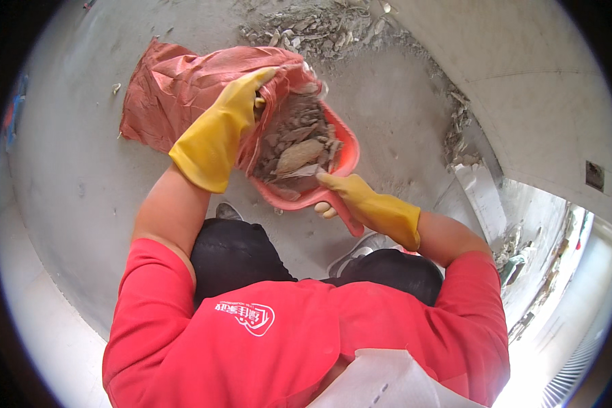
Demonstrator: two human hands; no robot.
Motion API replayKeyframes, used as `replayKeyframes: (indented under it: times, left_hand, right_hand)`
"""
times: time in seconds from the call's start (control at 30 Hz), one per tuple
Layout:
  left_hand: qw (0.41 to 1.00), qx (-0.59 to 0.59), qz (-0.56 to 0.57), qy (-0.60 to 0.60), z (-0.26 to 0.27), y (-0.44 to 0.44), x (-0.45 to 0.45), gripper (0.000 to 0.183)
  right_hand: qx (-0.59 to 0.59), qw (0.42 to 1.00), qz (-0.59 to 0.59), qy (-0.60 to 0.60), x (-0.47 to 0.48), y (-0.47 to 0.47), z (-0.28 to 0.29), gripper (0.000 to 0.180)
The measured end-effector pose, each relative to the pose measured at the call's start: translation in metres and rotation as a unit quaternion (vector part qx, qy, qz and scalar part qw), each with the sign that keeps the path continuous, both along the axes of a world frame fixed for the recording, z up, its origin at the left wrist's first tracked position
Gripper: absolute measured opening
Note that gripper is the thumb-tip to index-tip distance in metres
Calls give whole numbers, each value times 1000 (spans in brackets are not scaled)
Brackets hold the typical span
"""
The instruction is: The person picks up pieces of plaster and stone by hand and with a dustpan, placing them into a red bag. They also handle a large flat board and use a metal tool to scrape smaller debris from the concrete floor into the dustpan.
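Observation:
My left hand (224,122), in a yellow rubber glove, grips the rim of a red woven sack (168,92) lying on the floor. The mouth of the sack faces right. My right hand (362,199), gloved the same way, is closed around the handle of a red plastic dustpan (349,148). Grey rubble (298,130) and flat broken pieces fill the pan, with one larger tan chunk (300,156) near its middle. The front of the dustpan is inside the sack's mouth, so its leading edge is hidden.
A heap of broken plaster-like debris (316,30) lies on the dusty concrete floor (392,122) beyond the sack. More debris (459,122) runs along the base of the wall (520,76) at right. A pale board-like piece (482,199) rests there too.

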State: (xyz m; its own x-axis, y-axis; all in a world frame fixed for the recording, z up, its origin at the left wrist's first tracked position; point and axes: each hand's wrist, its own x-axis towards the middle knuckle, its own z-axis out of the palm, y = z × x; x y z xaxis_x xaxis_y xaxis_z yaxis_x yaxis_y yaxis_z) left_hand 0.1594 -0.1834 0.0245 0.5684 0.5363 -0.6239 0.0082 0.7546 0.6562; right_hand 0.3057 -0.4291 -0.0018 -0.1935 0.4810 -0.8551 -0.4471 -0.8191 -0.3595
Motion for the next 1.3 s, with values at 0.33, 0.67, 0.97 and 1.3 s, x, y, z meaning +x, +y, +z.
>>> replayKeyframes:
  times: [0.33, 0.67, 0.97, 1.3]
  left_hand:
    - [944, 134, -72, -292, 42, 15, -57, 37]
    - [936, 320, -114, -87, 29, 74, -107, 40]
    - [974, 216, -25, -69, 16, 70, -89, 49]
    - [928, 348, -126, 46, -6, 72, -73, 52]
  right_hand:
    - [219, 917, 303, -136, 41, 163, 62, 28]
    - [550, 401, 624, -383, -24, 265, 251, 38]
    - [257, 825, 455, -216, 118, 174, 124, 36]
    - [21, 997, 36, -59, 150, -58, 132, 42]
